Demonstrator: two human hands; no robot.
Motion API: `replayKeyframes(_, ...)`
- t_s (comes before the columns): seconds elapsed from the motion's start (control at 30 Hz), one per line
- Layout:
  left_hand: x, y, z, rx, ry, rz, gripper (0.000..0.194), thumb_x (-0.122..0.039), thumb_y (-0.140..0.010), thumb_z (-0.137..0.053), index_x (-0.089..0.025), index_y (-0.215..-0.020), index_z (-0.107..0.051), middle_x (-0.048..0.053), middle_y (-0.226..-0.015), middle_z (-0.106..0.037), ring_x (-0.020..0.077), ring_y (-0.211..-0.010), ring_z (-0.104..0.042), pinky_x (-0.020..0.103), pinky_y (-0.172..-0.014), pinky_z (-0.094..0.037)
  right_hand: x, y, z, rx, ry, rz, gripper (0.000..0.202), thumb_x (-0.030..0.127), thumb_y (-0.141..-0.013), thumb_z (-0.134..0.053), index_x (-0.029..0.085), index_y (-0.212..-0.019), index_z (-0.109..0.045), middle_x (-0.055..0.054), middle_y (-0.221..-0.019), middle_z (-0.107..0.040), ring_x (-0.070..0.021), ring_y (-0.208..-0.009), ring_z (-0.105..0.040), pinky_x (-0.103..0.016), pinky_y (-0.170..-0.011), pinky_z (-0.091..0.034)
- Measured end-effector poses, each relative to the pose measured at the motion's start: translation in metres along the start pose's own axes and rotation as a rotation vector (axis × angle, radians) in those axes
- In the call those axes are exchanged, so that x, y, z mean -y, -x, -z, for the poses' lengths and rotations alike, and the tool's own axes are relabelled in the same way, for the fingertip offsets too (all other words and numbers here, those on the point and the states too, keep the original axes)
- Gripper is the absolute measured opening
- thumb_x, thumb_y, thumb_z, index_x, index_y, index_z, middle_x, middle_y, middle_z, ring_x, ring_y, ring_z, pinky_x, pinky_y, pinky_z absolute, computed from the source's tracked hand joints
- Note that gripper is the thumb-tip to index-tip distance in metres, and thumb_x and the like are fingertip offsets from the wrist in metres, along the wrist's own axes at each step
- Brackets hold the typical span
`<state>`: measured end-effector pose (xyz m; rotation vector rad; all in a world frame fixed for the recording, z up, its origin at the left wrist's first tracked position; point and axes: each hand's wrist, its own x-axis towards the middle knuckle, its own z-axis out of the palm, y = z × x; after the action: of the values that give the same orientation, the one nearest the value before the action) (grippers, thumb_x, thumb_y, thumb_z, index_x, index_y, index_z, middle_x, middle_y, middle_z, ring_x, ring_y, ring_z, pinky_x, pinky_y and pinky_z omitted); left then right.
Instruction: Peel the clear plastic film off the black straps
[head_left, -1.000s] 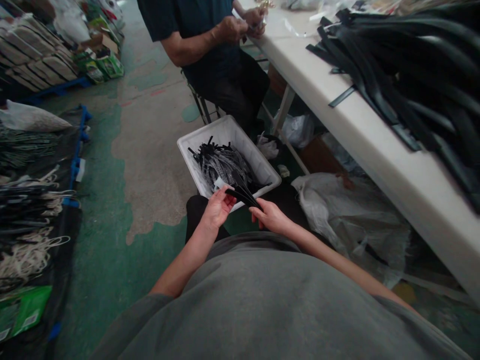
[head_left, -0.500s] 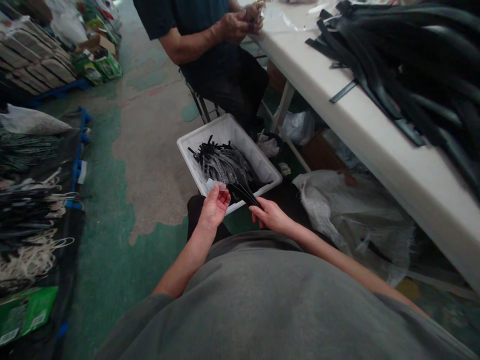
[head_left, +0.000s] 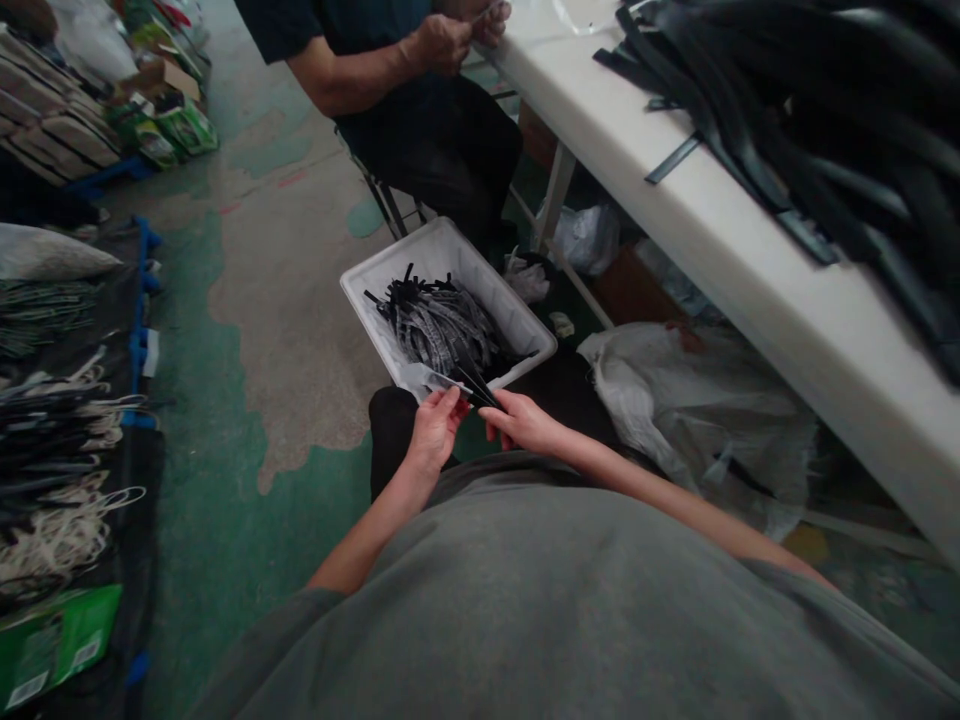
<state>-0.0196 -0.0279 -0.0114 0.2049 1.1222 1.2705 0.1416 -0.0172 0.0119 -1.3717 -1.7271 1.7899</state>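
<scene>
My left hand [head_left: 436, 428] pinches a thin clear plastic piece [head_left: 424, 378] that reaches over the near rim of a white bin. In my right hand [head_left: 521, 420] is a bunch of black strips [head_left: 480, 386], fanned toward my left fingers. Both hands are close together in front of my lap. The white bin [head_left: 517, 318] stands just beyond them and holds a heap of black and grey strips [head_left: 435, 318]. Where the plastic piece meets the black strips, I cannot tell whether they touch.
A seated person [head_left: 390, 110] works at the white table [head_left: 622, 150], which bears a large pile of black strips [head_left: 810, 130]. A white sack [head_left: 675, 410] lies below it. Bundled cords [head_left: 52, 510] and a green bag [head_left: 64, 640] are at the left.
My hands have come closer together, and my left fingers have closed on the plastic piece, which now shows longer. The whole view has shifted slightly.
</scene>
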Motion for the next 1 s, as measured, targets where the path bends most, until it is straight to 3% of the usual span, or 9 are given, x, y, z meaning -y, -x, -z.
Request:
replayKeyframes(0.13,-0.005,-0.003,0.014,-0.091,0.09,0.006,0.018,-0.021,-0.07,-0.079,-0.016,-0.077,-0.064,-0.002,-0.071,-0.069,0.0083,-0.064,-0.064,0.02,-0.065,-0.05,0.011,0.018,0.011,0.07,-0.022,0.012,0.011,0.029,-0.091,-0.05,0.019,-0.086,-0.047,0.002,-0.072,-0.066,-0.0094,-0.047,-0.061,-0.018,-0.042,-0.044)
replayKeyframes(0.27,-0.023,-0.005,0.024,-0.232,0.177,0.01,0.009,-0.018,-0.079,-0.072,-0.017,-0.076,-0.063,-0.003,-0.067,-0.068,0.0073,-0.061,-0.064,0.019,-0.063,-0.051,0.021,0.047,0.026,0.022,0.133,0.016,0.013,0.03,-0.089,-0.055,0.02,-0.082,-0.051,0.003,-0.065,-0.064,-0.0097,-0.046,-0.059,-0.019,-0.045,-0.041)
replayKeyframes(0.5,-0.015,0.014,0.006,-0.13,0.168,0.191,0.008,-0.014,-0.083,-0.065,-0.015,-0.075,-0.065,-0.003,-0.066,-0.066,0.0063,-0.056,-0.06,0.018,-0.06,-0.052,0.034,0.031,0.014,-0.035,0.317,0.091,0.009,0.027,-0.088,-0.057,0.019,-0.083,-0.058,0.001,-0.066,-0.065,-0.0117,-0.055,-0.058,-0.022,-0.052,-0.034)
replayKeyframes(0.63,-0.023,0.01,0.02,-0.182,0.181,0.11,0.006,-0.014,-0.082,-0.067,-0.017,-0.077,-0.065,-0.004,-0.067,-0.067,0.0058,-0.058,-0.06,0.018,-0.061,-0.053,0.035,0.032,0.025,-0.105,0.425,-0.012,0.01,0.027,-0.085,-0.059,0.02,-0.078,-0.058,0.0,-0.065,-0.064,-0.0128,-0.056,-0.056,-0.024,-0.052,-0.031)
replayKeyframes(0.77,-0.023,0.011,0.036,-0.186,0.057,0.147,0.012,-0.009,-0.074,-0.073,-0.014,-0.071,-0.062,-0.003,-0.064,-0.063,0.0066,-0.056,-0.059,0.02,-0.058,-0.053,0.027,0.046,0.036,-0.091,0.448,-0.085,0.018,0.035,-0.087,-0.058,0.02,-0.077,-0.061,0.0,-0.062,-0.062,-0.0127,-0.054,-0.052,-0.025,-0.051,-0.027)
replayKeyframes(1.0,-0.003,0.028,0.024,-0.082,0.056,0.264,0.021,-0.012,-0.065,-0.08,-0.014,-0.08,-0.065,-0.005,-0.065,-0.059,0.004,-0.055,-0.053,0.019,-0.057,-0.052,0.012,0.064,0.035,-0.044,0.52,-0.128,0.024,0.035,-0.086,-0.054,0.021,-0.068,-0.057,0.001,-0.057,-0.056,-0.0125,-0.052,-0.046,-0.026,-0.052,-0.025)
